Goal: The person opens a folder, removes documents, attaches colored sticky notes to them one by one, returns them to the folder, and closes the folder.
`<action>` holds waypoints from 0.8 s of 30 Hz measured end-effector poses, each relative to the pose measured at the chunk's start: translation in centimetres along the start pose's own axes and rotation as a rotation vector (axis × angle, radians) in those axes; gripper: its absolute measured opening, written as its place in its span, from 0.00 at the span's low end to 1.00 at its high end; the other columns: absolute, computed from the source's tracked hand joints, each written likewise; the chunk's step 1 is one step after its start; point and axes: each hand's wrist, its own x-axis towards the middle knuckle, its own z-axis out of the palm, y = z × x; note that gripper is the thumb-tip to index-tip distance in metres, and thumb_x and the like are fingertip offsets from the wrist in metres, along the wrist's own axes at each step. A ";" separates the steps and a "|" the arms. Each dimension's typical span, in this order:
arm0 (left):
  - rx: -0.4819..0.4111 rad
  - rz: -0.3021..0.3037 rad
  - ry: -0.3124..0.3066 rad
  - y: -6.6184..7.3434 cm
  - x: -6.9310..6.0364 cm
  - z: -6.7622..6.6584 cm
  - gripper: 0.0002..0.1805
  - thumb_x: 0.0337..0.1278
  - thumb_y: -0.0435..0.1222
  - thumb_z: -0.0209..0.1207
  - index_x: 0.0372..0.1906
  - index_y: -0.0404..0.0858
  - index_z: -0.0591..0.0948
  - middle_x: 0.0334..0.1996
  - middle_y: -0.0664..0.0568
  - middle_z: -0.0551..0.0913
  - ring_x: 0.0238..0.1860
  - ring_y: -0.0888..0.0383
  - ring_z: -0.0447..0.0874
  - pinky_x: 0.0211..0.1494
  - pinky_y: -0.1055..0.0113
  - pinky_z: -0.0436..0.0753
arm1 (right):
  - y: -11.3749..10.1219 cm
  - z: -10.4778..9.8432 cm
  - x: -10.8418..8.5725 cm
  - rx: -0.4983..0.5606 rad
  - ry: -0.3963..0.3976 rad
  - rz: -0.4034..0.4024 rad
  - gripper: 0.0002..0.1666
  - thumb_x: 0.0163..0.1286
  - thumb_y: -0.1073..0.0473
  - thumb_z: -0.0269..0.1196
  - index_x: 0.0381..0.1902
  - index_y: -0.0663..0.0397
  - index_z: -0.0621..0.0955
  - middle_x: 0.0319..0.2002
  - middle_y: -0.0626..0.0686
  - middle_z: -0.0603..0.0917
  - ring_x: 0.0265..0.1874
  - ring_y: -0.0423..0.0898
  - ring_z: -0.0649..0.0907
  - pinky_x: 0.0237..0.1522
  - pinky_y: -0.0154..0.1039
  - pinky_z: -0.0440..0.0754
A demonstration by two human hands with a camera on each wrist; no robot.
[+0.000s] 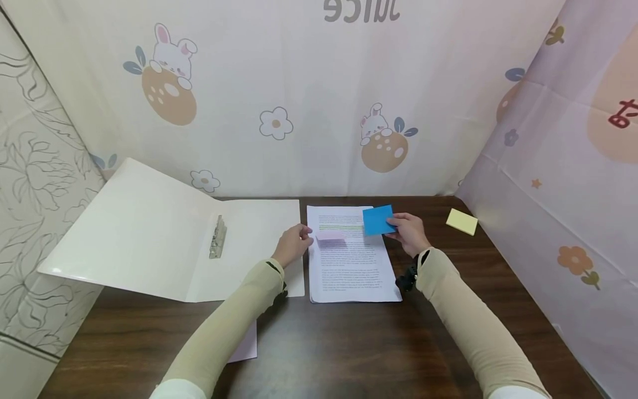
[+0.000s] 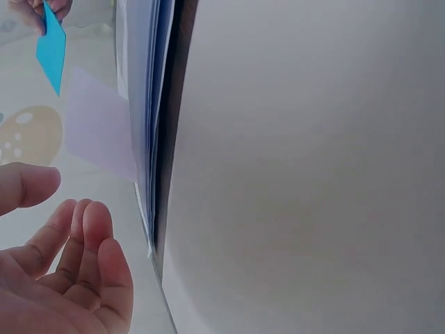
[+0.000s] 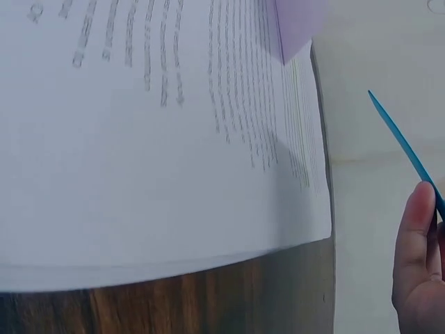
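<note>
A: Where is the blue pad point(image 1: 377, 220) held?

B: It is held above the upper right part of the paper stack point(image 1: 355, 277), pinched near its right edge by the right hand point(image 1: 410, 234).

A: And the left hand point(image 1: 293, 245)?

B: Nothing is held in it. Its fingers are loosely bent, with the thumb apart from them, near the stack's left edge and the lilac note point(image 1: 330, 235), which stands up from the top page.

A: How should the pad be expected to handle?

B: It is judged light, thin and fairly stiff, with little risk of slipping; its corners could be creased, so an edge is best gripped. The lilac note is judged softer and easily bent; its free edge is best pinched lightly.
</note>
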 end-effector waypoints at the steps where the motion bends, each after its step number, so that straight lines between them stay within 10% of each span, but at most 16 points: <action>1: -0.006 -0.004 -0.001 0.1 0.0 0.0 0.15 0.61 0.35 0.59 0.51 0.36 0.80 0.37 0.48 0.81 0.37 0.55 0.77 0.40 0.65 0.76 | -0.1 0.1 -0.1 0.005 -0.004 -0.001 0.28 0.75 0.56 0.53 0.68 0.64 0.65 0.63 0.61 0.68 0.42 0.43 0.79 0.61 0.44 0.78; 15: -0.081 0.029 0.000 1.2 -0.5 0.0 0.14 0.61 0.34 0.58 0.50 0.35 0.80 0.38 0.46 0.81 0.37 0.55 0.77 0.37 0.68 0.76 | -1.2 2.4 -1.8 0.043 -0.080 -0.035 0.28 0.74 0.58 0.55 0.67 0.65 0.66 0.58 0.58 0.70 0.40 0.42 0.80 0.41 0.29 0.83; 24: -0.102 0.072 -0.017 2.2 -1.0 -0.2 0.16 0.63 0.36 0.56 0.53 0.33 0.80 0.42 0.44 0.83 0.42 0.52 0.79 0.41 0.65 0.78 | -1.4 4.3 -2.6 0.022 -0.112 -0.029 0.26 0.75 0.59 0.55 0.66 0.64 0.67 0.66 0.62 0.67 0.52 0.53 0.75 0.55 0.44 0.82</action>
